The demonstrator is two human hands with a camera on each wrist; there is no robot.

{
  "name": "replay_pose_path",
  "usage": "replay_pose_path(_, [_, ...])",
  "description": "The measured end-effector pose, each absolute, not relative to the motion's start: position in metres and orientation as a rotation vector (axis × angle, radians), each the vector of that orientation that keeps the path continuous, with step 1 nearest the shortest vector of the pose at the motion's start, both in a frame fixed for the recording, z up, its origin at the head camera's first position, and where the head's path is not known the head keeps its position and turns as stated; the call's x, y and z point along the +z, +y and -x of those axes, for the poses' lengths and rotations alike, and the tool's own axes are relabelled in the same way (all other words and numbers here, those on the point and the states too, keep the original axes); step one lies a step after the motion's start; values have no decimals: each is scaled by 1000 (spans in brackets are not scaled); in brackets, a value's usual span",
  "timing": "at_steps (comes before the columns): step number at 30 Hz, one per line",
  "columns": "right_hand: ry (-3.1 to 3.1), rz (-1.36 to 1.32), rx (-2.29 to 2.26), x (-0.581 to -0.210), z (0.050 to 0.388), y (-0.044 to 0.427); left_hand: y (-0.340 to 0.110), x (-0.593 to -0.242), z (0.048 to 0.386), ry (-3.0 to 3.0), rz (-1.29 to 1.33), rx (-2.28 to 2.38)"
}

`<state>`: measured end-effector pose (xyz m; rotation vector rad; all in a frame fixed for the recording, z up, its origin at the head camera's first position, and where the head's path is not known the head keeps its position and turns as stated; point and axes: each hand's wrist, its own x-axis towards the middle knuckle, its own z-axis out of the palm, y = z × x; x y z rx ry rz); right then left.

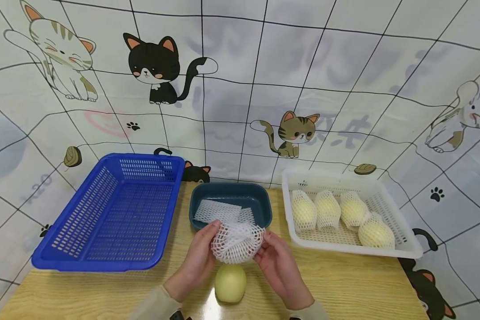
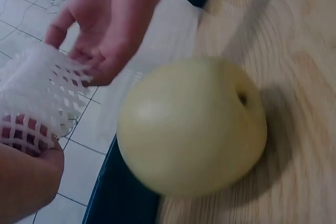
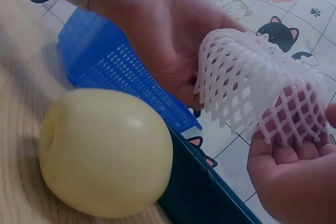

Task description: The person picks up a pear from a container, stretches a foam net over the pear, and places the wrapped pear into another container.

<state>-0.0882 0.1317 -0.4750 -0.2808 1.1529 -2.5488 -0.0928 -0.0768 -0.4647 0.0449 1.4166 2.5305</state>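
Observation:
Between both hands is a white foam net sleeve [image 1: 238, 242], spread wide at its lower rim. My left hand [image 1: 199, 252] grips its left side; in the right wrist view the fingers of my right hand [image 3: 286, 177] reach inside the mesh. Thumb and fingers of that right hand pinch the sleeve's right edge in the head view. Just below the sleeve, a bare pale-yellow pear [image 1: 230, 283] rests on the wooden table, apart from both hands. Its dimple shows in the left wrist view. Flat foam nets [image 1: 218, 210] lie in a dark teal bin [image 1: 230, 188] behind the sleeve.
A blue perforated basket [image 1: 160, 255] stands at the left, with nothing inside. At the right, a white basket [image 1: 344, 249] holds several pears [image 1: 376, 233] in foam nets. A cat-print cloth [image 1: 232, 98] hangs behind the wooden table [image 1: 344, 289].

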Motion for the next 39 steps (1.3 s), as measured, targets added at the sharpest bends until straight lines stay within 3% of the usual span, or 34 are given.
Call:
replay_pose_path(5, [1269, 403, -2536, -475, 91, 134, -89, -470, 96, 1482, -461, 2423])
replay_pose_path(10, [1866, 604, -2344, -474, 95, 140, -99, -475, 100, 1718, -701, 2271])
replay_pose_path(16, [2399, 952, -2031, -476, 100, 146, -106, -479, 101, 2275, -727, 2010])
replay_pose_path(26, [2919, 1288, -1407, -488, 106, 145, -112, -488, 100, 2744, -863, 1557])
replay_pose_path(39, [3005, 1317, -1128, -498, 107, 139, -113, -501, 102, 2795, -871, 1358])
